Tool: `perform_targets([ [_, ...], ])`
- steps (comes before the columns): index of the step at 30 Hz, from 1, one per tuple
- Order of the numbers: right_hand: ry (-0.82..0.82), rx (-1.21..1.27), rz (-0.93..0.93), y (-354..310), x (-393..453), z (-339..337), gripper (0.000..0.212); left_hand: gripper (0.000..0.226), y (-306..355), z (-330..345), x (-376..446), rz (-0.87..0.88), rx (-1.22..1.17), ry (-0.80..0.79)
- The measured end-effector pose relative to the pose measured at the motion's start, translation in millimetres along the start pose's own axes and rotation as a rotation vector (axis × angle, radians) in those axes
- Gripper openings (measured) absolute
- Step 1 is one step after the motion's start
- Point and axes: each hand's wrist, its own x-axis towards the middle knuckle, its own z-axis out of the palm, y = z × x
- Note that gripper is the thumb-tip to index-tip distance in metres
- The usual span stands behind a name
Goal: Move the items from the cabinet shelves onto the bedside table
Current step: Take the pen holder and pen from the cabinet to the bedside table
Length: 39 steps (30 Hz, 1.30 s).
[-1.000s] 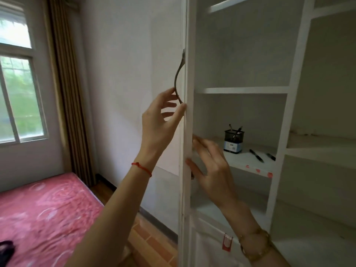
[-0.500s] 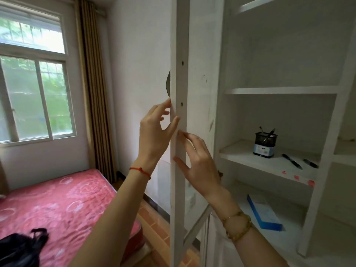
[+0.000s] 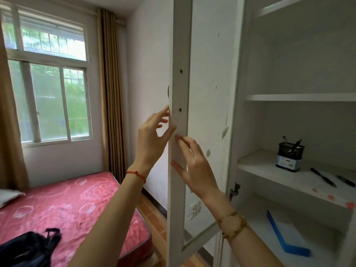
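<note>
With straight fingers, the left hand [image 3: 152, 135] and right hand [image 3: 194, 166] are pressing the white wooden cabinet door [image 3: 178, 74], gripping nothing, while the small black mesh pen holder [image 3: 290, 157], probably light and rigid, is sitting on the middle shelf [image 3: 269, 170], best grasped around its sides.

A: Type of place?
B: Home bedroom. Bed [image 3: 63, 205] with red patterned cover, black bag [image 3: 28, 249] on it; barred window [image 3: 50, 93]; tan curtain [image 3: 112, 93]; tiled floor [image 3: 152, 214].
A: Storage?
B: White built-in cabinet [image 3: 300, 97], door [image 3: 179, 54] open; pen holder [image 3: 290, 157] and pens [image 3: 323, 177] on a shelf.
</note>
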Motion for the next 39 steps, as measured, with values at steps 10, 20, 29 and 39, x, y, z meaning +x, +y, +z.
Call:
perform_targets([
  [10, 0.052, -0.004, 0.081, 18.7, -13.4, -18.3, 0.062, 0.039, 16.6, -7.0, -19.5, 0.064, 0.177, 0.04],
  [20, 0.022, -0.06, 0.203, 69.9, -79.3, -85.7, 0.053, 0.038, 56.7, 35.4, -68.5, 0.099, 0.182, -0.143],
  [29, -0.029, -0.199, 0.356, 161.1, -136.5, -167.1, 0.05, 0.041, 94.3, 155.1, -101.9, -0.096, 0.016, -0.281],
  [39, -0.093, -0.347, 0.556, 252.8, -149.2, -199.7, 0.048, 0.042, 100.7, 278.1, -101.7, -0.22, -0.153, -0.406],
])
